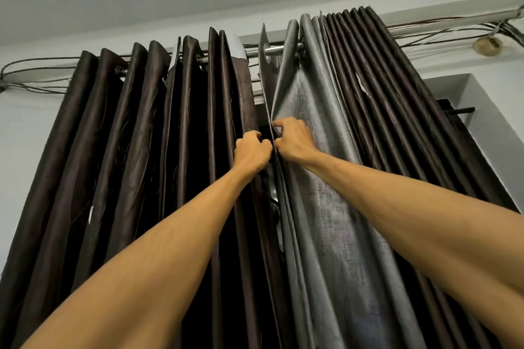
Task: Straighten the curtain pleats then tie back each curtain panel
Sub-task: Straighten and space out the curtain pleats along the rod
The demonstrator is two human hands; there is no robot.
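Where the two panels meet, we find the brown left curtain panel and the right curtain panel, silver lining turned outward, both hung on the curtain rod. Our left hand grips the left panel's inner edge, fingers curled; our right hand pinches the right panel's edge. Fingertips are buried in folds, hems cut off below. Cables trail along the wall.

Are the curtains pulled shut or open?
Almost shut: left panel and right panel nearly meet where left hand and right hand grip their edges.
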